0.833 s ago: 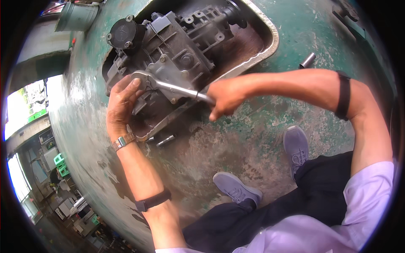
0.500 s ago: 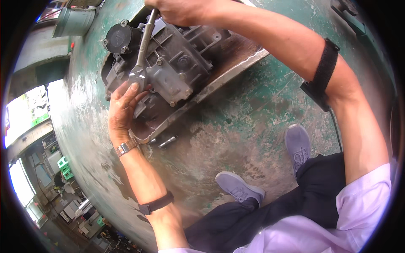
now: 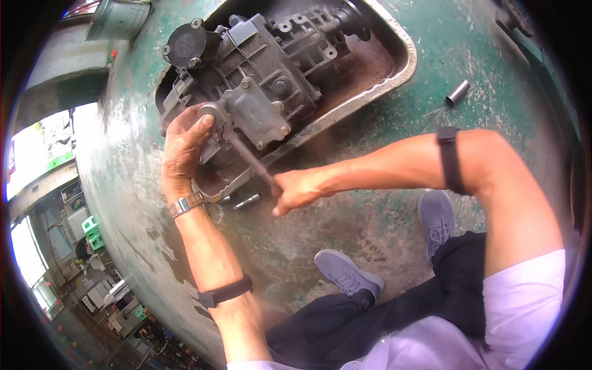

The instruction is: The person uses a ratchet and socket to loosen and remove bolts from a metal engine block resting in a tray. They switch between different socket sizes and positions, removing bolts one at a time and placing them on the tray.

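Observation:
A grey metal gearbox (image 3: 265,68) lies in a shallow metal tray (image 3: 376,85) on the floor. A ratchet wrench (image 3: 245,151) has its round head at the gearbox's near left end, beside a bolted cover plate (image 3: 253,112). My left hand (image 3: 183,140) is closed round that head, its thumb pressed on top. The handle slants down to the right, where my right hand (image 3: 299,189) grips its end, slightly blurred. What lies under the wrench head is hidden by the head and my left fingers.
A short metal rod-like piece (image 3: 248,201) lies on the floor by the tray's near corner. A shiny metal tube (image 3: 457,94) lies to the tray's right. My shoes (image 3: 350,273) stand on the worn green floor. Green stools (image 3: 92,232) are far left.
My right hand has swung the wrench handle from the far side round toward me. My left hand has stayed on the wrench head. The metal tube on the right now shows.

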### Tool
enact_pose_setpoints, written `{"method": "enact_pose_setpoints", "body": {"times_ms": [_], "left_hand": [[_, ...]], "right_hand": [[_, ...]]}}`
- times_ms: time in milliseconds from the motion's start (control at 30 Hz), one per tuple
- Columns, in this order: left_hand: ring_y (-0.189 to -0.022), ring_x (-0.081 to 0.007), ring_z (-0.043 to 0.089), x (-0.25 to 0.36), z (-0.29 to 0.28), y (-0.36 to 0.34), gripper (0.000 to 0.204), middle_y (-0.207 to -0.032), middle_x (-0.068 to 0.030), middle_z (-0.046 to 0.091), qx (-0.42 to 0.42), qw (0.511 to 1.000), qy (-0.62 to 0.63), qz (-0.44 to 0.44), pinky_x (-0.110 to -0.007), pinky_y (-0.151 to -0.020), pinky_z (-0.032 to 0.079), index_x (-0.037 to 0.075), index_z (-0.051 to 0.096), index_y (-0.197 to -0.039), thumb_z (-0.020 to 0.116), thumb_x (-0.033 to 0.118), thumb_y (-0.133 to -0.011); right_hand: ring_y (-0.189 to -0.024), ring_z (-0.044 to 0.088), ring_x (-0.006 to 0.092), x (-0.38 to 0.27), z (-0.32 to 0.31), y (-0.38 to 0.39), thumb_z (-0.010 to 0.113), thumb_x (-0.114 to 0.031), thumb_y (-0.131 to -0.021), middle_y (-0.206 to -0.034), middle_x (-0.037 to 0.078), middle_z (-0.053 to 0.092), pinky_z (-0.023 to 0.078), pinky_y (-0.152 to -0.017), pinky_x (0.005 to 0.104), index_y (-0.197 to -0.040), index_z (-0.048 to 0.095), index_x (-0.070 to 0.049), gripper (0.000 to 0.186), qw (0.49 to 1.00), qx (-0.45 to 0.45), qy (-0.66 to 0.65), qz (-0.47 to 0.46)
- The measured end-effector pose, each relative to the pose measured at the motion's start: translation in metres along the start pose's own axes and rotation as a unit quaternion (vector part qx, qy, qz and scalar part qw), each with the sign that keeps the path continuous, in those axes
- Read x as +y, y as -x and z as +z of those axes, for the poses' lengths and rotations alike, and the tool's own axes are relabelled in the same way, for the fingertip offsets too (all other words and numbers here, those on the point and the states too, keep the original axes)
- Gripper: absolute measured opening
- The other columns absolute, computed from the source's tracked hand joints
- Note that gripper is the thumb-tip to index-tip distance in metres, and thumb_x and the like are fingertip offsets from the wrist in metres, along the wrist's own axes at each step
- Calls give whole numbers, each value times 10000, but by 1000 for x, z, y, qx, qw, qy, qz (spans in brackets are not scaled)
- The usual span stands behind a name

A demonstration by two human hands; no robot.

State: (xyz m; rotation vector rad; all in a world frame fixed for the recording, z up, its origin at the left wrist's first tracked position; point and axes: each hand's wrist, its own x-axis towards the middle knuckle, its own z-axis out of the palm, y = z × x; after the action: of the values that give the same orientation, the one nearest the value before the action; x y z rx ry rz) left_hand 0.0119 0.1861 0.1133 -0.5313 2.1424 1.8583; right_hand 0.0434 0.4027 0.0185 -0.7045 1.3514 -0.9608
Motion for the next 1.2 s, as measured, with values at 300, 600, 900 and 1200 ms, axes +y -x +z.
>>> {"method": "enact_pose_setpoints", "body": {"times_ms": [300,600,900,1200], "left_hand": [[-1042,-277,646,-4,-6,-3,423,-1142,-173,643,3,1000,13,-8,-373,-966,501,-88,545,-1203,685,162,-891],[-1018,-274,643,-3,8,1,450,-1120,-163,640,5,999,25,30,-389,-928,521,-121,546,-1188,670,201,-899],[-1044,-290,640,-5,0,-6,409,-1131,-160,632,7,999,0,36,-393,-934,526,-82,540,-1170,685,173,-886],[-976,-256,662,0,4,2,458,-1040,-149,642,7,999,35,14,-358,-884,538,-54,509,-1149,754,162,-828]], "right_hand": [[-767,621,194,-4,-55,39,714,-387,-842,-793,92,648,502,-738,362,-879,644,15,410,989,-71,105,74],[-839,646,355,-98,-214,62,590,-119,-731,-823,179,665,498,-747,454,-844,654,-31,156,588,573,534,-200],[-780,680,334,-19,-161,80,667,-237,-800,-816,191,687,532,-732,437,-927,691,-40,235,795,387,467,-9],[-998,634,286,-3,10,-4,701,-371,-826,-1027,168,661,498,-869,394,-1109,602,1,477,996,-15,-27,78]]}}
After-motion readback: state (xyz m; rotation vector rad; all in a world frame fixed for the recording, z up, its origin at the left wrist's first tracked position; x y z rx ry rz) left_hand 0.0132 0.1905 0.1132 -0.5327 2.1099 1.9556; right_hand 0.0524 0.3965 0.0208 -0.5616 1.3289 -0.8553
